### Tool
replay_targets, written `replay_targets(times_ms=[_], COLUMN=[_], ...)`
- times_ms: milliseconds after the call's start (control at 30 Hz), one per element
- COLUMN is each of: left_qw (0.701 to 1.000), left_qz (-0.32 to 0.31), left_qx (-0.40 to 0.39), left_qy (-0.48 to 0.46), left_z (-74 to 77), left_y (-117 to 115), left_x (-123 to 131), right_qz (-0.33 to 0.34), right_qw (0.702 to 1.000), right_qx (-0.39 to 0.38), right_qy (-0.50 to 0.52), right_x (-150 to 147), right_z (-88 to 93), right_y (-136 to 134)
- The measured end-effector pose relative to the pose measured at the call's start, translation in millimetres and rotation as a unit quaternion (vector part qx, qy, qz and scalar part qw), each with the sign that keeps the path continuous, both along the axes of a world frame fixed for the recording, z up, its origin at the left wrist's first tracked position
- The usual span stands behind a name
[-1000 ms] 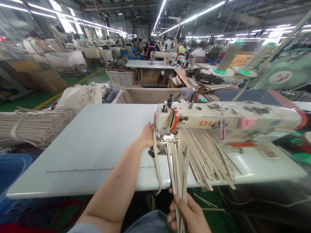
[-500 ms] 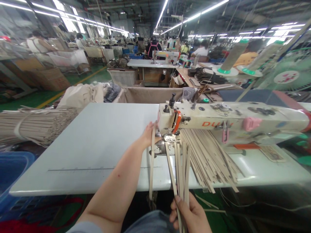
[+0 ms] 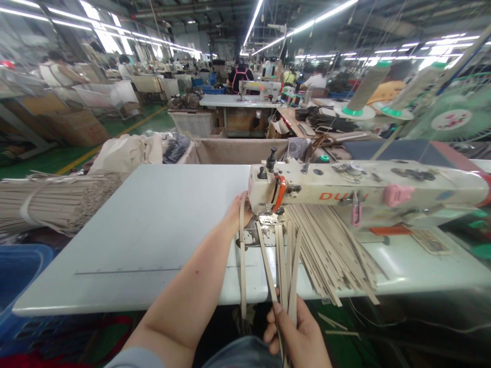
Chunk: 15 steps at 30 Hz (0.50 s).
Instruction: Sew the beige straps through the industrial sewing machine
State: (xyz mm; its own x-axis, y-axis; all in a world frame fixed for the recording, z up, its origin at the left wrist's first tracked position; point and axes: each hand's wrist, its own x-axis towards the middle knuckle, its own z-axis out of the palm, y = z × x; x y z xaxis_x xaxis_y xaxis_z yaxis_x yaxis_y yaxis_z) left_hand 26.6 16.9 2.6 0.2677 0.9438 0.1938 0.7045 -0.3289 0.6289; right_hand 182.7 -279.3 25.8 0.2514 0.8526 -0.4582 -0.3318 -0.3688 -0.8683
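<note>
While the left hand (image 3: 237, 210) rests fingers-flat beside the sewing machine (image 3: 345, 191), steadying a tan strap (image 3: 242, 255) hanging over the desk (image 3: 146, 230) edge, the right hand (image 3: 297, 335) is closed around several strips (image 3: 284, 266) leading under the machine's head. Feeding seems underway; the next move calls for keeping the strips aligned.

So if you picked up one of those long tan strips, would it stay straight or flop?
Probably flop: the strip by the left hand droops over the table edge. Likely light, since the right hand holds several strips at once.
</note>
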Motion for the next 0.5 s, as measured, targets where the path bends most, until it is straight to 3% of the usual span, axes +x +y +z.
replay_targets(times_ms=[233, 500], left_qw=[0.996, 0.996], left_qz=[0.039, 0.056], left_qx=[-0.007, 0.026], left_qy=[-0.082, -0.067], left_z=[4.6, 0.3], left_y=[-6.3, -4.8], left_x=[3.7, 6.1], right_qz=[0.002, -0.002], right_qw=[1.000, 1.000], right_qx=[-0.009, -0.014], right_qy=[-0.005, -0.013], right_x=[-1.0, -2.0], right_z=[-1.0, 3.5], right_y=[2.9, 8.5])
